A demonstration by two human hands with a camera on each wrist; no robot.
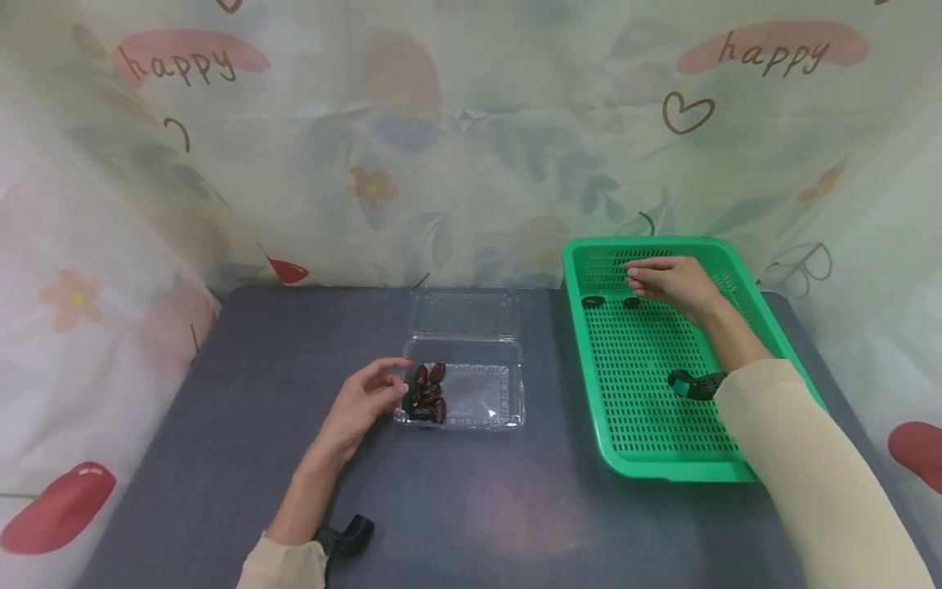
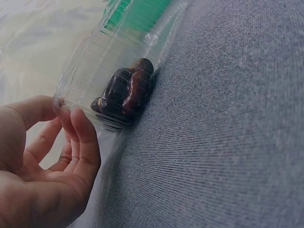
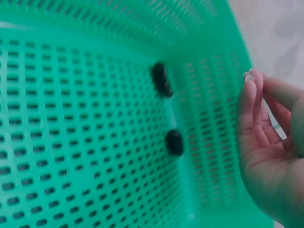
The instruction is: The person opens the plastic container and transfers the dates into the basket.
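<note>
A clear plastic clamshell box (image 1: 478, 397) sits in the middle of the table with its lid folded back. Several glossy brown dates (image 1: 430, 397) lie bunched at its left end. My left hand (image 1: 365, 401) pinches the box's left rim between thumb and fingers, as the left wrist view shows. Over the far end of a green plastic basket (image 1: 607, 442) hovers my right hand (image 1: 673, 286), its fingers nearly straight and their tips close to the thumb. Nothing shows between them. Below those fingertips, a date (image 1: 631, 303) and another date (image 1: 593, 302) lie on the basket floor.
The basket stands at the table's right side, its walls higher than the box. A grey cloth covers the table (image 1: 294, 352). Patterned curtains (image 1: 471, 164) hang behind and at both sides. Each wrist carries a dark camera strap.
</note>
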